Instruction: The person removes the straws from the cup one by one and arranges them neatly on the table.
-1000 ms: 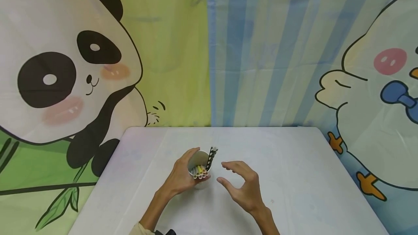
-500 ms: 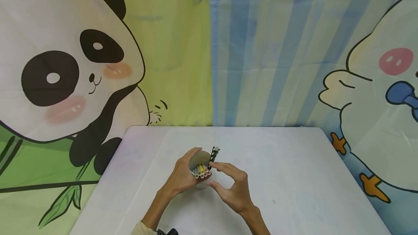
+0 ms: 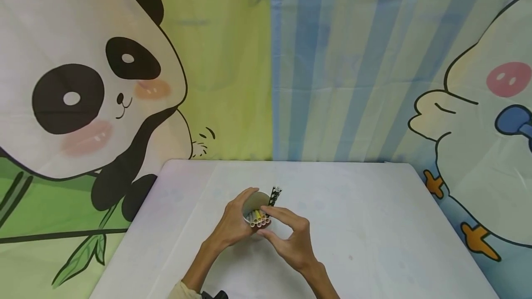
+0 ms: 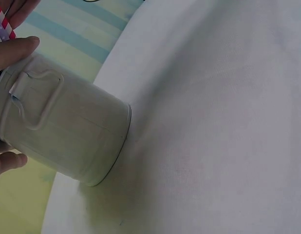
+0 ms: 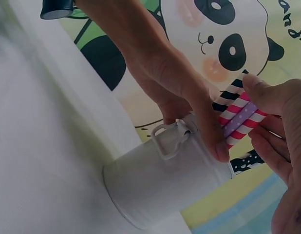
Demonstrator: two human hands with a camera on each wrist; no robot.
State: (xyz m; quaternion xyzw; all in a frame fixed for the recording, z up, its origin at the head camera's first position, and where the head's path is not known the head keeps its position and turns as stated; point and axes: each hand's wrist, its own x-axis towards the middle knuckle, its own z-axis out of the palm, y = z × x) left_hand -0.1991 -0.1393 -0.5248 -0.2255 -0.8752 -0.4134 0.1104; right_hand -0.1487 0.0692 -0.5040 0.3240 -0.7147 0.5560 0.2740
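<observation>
Handling the striped straws [image 5: 240,117] should call for little force: they are judged to be paper, very light, stiff along their length but easily dented if squeezed hard. Being smooth and round, they may be expected to roll or slide against one another. They are best taken near their exposed ends, across several at once.

They are held inside the can [image 5: 165,178] near the middle of the table [image 3: 353,234], bunched toward the near side of its mouth, with black spotted straws [image 3: 275,193] leaning out at another part of the edge. The can is judged to be thin metal, rigid and fairly light; a steady hold is offered by its top edge, or by the small handle [image 4: 52,102] on its side. Whether its base is touching the table cannot be told for certain.

The can is gripped around its top edge by the left hand [image 3: 232,222]. The straws' ends are pinched between the thumb and fingers of the right hand [image 3: 293,243]; how firmly cannot be told.

No brand or label can be seen on can or straws. Only partial lettering [image 5: 292,19], apparently "and", is printed on the backdrop [image 3: 224,58].
</observation>
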